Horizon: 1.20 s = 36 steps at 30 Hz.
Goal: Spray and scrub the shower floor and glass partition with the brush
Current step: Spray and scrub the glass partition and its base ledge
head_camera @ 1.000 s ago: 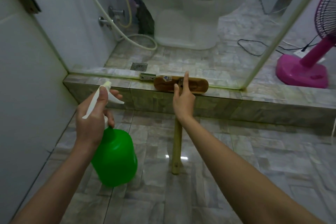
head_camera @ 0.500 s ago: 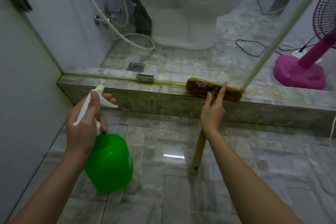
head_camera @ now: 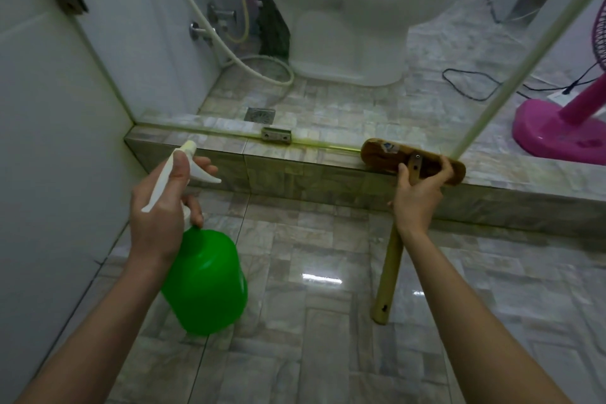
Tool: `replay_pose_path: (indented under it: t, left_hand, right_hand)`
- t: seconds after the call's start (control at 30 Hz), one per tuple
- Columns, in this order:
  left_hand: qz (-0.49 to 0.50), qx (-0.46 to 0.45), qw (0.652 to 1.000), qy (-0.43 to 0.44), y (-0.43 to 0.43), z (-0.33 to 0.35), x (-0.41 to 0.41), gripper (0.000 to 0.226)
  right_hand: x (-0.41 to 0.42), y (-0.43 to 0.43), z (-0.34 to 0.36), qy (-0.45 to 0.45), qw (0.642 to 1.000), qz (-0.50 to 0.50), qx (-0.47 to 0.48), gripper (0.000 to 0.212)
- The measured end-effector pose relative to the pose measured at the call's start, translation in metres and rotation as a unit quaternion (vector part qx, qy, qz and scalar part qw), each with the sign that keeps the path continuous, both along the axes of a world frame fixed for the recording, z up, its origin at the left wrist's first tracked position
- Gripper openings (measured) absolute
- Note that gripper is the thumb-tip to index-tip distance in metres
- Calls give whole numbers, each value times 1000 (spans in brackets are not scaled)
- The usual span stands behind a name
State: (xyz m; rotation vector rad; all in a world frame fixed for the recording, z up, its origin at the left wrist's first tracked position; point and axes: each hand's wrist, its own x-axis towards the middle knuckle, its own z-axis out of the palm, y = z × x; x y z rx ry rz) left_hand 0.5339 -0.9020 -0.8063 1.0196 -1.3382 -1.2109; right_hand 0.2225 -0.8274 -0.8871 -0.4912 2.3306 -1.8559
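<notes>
Gripping the brush (head_camera: 383, 159), its sticker (head_camera: 389, 146) unreadable, right hand (head_camera: 416, 197) holds it on the curb (head_camera: 295, 170); left hand (head_camera: 160, 216) clasps spray bottle (head_camera: 206, 282).

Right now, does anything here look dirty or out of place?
A yellow-green stain runs along the glass partition's foot, beside the metal bracket. Oddly, a pink fan and a black cable sit on the bathroom floor.

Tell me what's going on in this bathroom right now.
A person is cleaning the shower. Their right hand grips a wooden brush near its head, which lies on the tiled curb at the foot of the glass partition. Their left hand holds a green spray bottle above the floor, a finger at its trigger.
</notes>
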Motion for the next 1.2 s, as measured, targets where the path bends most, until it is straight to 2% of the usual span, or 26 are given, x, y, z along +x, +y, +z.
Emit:
replay_pose_path:
  t: [0.1, 0.17, 0.27, 0.4, 0.47, 0.53, 0.6, 0.63, 0.73, 0.9, 1.0, 1.1, 1.2]
  left_hand:
    - [-3, -5, 1000, -4, 2, 2, -2, 28]
    - [-6, -8, 1000, -6, 3, 2, -3, 27]
    - [-8, -7, 1000, -4, 4, 3, -3, 29]
    - [-9, -2, 1000, -11, 4, 6, -2, 34]
    - [-4, -2, 1000, -15, 4, 6, 0, 33]
    - [1, 2, 1000, -14, 3, 5, 4, 32]
    - [6, 7, 1000, -7, 3, 3, 7, 29]
    - [7, 9, 1000, -6, 3, 2, 7, 28]
    - [7, 9, 1000, -12, 2, 0, 6, 27]
    - [1, 11, 1000, -13, -1, -7, 0, 27]
    - [-3, 16, 1000, -7, -4, -8, -5, 29]
    - [-9, 18, 1000, -13, -6, -6, -8, 31]
    - [-13, 18, 1000, -7, -6, -3, -8, 30]
  right_hand:
    - [-6, 1, -4, -63, 998, -10, -17, 37]
    - [-11, 1, -3, -96, 995, -6, -9, 35]
    - [-16, -1, 4, -84, 996, -6, 33, 37]
    - [-24, -7, 15, -15, 984, 12, 175, 53]
    - [-25, -8, 19, -28, 977, 28, 212, 60]
    - [-23, -8, 18, -118, 974, 66, 182, 59]
    - [-17, -8, 18, -233, 962, 98, 107, 45]
    - [-13, -10, 17, -259, 957, 101, 84, 41]
    - [10, -33, 14, -257, 956, 112, 89, 43]
    - [74, -95, 10, -255, 940, 208, 89, 45]
    - [40, -70, 14, -244, 943, 189, 123, 48]
    - [-30, -19, 14, -198, 960, 91, 175, 56]
    - [-52, 3, 16, -215, 962, 52, 159, 67]
